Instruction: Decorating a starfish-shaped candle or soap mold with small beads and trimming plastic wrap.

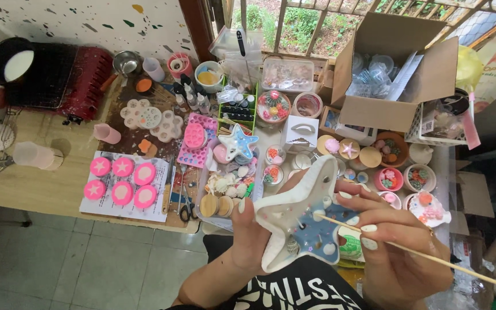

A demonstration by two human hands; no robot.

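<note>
My left hand (248,232) grips a white star-shaped dish (297,221) by its lower left arm and holds it above my lap. The dish has a blue filling with small shells and beads set into it. My right hand (391,247) pinches a thin wooden stick (431,258). The stick's tip rests on the blue filling near the dish's middle. The stick's other end runs off to the lower right.
A crowded wooden table (47,183) holds several round pink moulds (121,181) on paper, a second star dish (237,143), scissors (186,209), white flower moulds (150,117), small bowls of decorations (388,178) and an open cardboard box (397,69). A red appliance (58,77) stands at the back left.
</note>
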